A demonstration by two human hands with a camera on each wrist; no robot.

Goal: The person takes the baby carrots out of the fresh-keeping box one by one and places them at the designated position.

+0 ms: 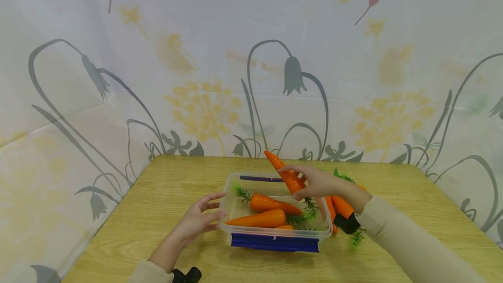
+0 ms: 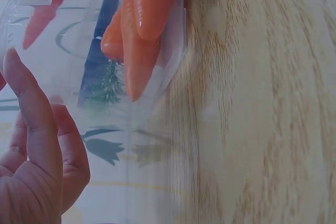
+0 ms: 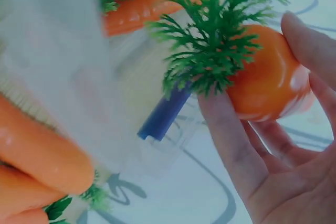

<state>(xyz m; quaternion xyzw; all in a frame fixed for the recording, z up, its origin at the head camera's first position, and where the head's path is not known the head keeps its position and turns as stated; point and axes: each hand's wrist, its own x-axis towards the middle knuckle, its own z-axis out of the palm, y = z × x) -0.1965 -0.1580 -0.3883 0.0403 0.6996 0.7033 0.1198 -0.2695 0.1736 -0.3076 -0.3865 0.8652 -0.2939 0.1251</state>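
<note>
My right hand point(image 1: 320, 182) grips an orange carrot point(image 1: 287, 177) above a clear plastic box point(image 1: 326, 233) with blue latches. The carrot's pointed end tilts up to the left, and its green leafy top point(image 3: 210, 35) hangs down toward the box. In the right wrist view, thumb and fingers lie around the carrot's thick end. At the box's left side is my left hand point(image 1: 198, 217), its fingers spread loosely, with fingertips right at the rim. Inside the box lie one carrot point(image 1: 271, 203) toward the back, another carrot point(image 1: 259, 219) in front, and part of a third, mostly hidden.
More carrots point(image 1: 342, 207) with green tops lie on the wooden table point(image 1: 157, 200) just right of the box, partly covered by my right wrist. A cloth printed with flowers point(image 1: 204, 104) hangs behind the table's far edge.
</note>
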